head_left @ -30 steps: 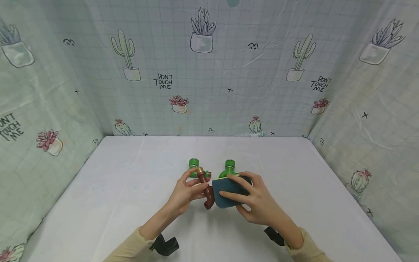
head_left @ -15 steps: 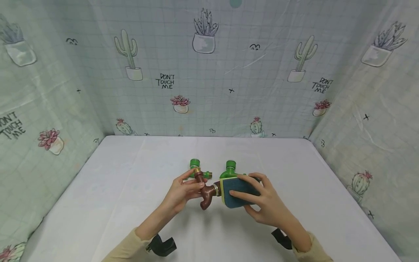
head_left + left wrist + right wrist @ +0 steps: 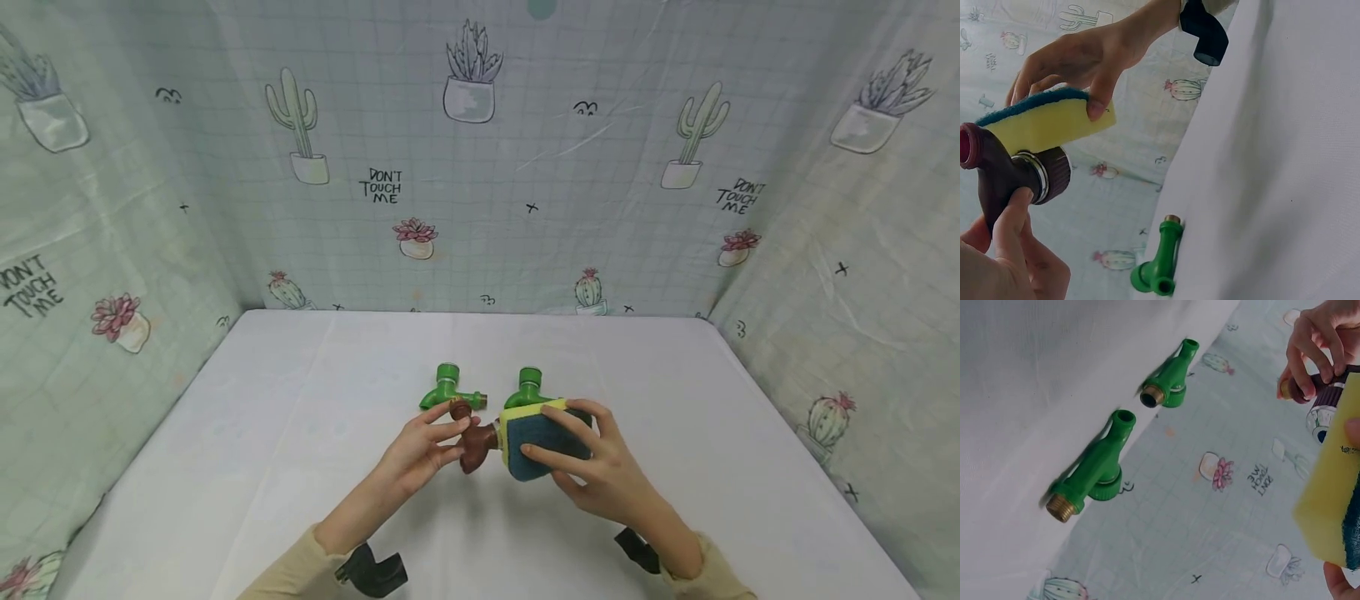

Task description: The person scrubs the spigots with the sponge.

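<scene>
My left hand [image 3: 420, 454] grips a dark brown tap [image 3: 474, 448] over the middle of the table, clear of its surface. The left wrist view shows the thumb on the tap's body [image 3: 997, 187], beside a silver ring and a ribbed knob [image 3: 1058, 175]. In my right hand [image 3: 611, 471] is a sponge [image 3: 543, 450], yellow foam on one side and a blue scouring layer on the other. Its yellow side faces the tap and lies right at the ribbed knob. The fingers spread over the blue side, while the thumb [image 3: 1100, 100] holds the opposite face.
Two green taps with brass threads lie behind the hands, one at left [image 3: 447, 385] and one at right [image 3: 529, 383], partly covered by the sponge. A black wrist mount [image 3: 372, 573] hangs under each forearm. Printed cloth walls [image 3: 480, 208] enclose the white table [image 3: 300, 400].
The sponge has shifted right off the tap's body and tilted, showing more yellow edge. The tap has turned in my left hand, and its brass end no longer shows in the head view.
</scene>
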